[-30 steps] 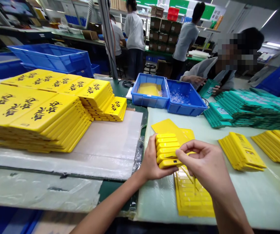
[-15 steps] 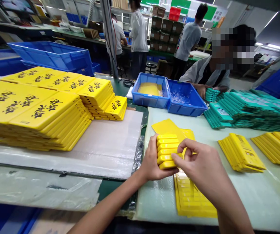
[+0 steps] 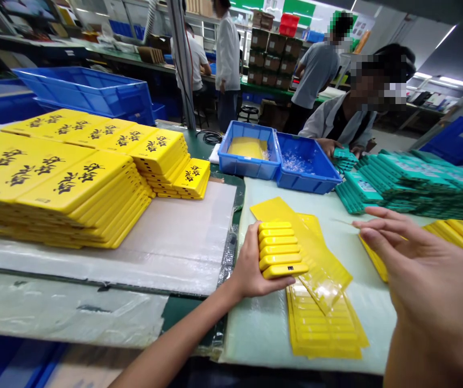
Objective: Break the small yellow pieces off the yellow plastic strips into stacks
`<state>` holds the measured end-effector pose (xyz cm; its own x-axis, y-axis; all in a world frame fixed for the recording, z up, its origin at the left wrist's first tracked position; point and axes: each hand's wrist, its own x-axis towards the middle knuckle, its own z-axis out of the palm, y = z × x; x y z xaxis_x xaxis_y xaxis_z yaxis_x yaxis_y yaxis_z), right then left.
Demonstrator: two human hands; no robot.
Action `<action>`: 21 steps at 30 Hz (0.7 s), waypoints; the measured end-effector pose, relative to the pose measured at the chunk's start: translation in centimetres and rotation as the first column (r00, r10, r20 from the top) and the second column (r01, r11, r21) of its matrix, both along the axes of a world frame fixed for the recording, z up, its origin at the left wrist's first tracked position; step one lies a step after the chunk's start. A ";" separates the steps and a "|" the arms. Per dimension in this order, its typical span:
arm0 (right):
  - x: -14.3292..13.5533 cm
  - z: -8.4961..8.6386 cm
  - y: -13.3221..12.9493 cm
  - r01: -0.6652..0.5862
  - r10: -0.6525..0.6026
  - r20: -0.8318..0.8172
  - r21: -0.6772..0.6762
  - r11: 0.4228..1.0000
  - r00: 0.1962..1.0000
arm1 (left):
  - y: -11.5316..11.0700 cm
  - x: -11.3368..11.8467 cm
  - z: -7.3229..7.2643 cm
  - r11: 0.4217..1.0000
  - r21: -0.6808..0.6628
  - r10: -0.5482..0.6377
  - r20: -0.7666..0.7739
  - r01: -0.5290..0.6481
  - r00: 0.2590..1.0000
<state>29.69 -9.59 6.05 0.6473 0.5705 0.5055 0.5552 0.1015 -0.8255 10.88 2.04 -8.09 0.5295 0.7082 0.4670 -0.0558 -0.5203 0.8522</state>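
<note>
The step in hand appears to be handling a thin strip point(image 3: 345, 221) alongside a held stack of yellow cases point(image 3: 279, 249). The left hand point(image 3: 251, 267) grips that stack, fingers wrapped round its left side and the thumb beneath, with the narrow edges facing the wearer; the lowest case shows a small dark opening near its right end. The right hand point(image 3: 425, 280) is well apart to the right, thumb and forefinger seemingly pinched on the strip, which points left toward the stack and is too faint to make out fully. The stack sits in the left grip, above the near table covering point(image 3: 255, 334), with overlapping yellow sheets point(image 3: 324, 337) just to its right and nearer. As a judgement, the next move calls for a steady left hold and a light, precise pinch, since so slim a strip could bend or slip.
</note>
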 end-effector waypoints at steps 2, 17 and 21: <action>-0.8 -0.7 -0.3 0.013 -0.011 -0.088 0.014 1.000 0.996 | 0.0 0.0 0.0 1.000 0.004 -0.006 0.003 0.006 1.000; -5.8 -0.3 0.3 -0.314 0.130 -0.453 -0.359 0.879 0.882 | -0.1 0.1 0.2 0.999 0.009 0.035 -0.028 -0.034 0.999; -6.4 0.3 0.8 -0.325 0.109 -0.435 -0.461 0.826 0.894 | -0.1 0.1 0.1 0.999 -0.037 0.017 -0.031 -0.018 0.999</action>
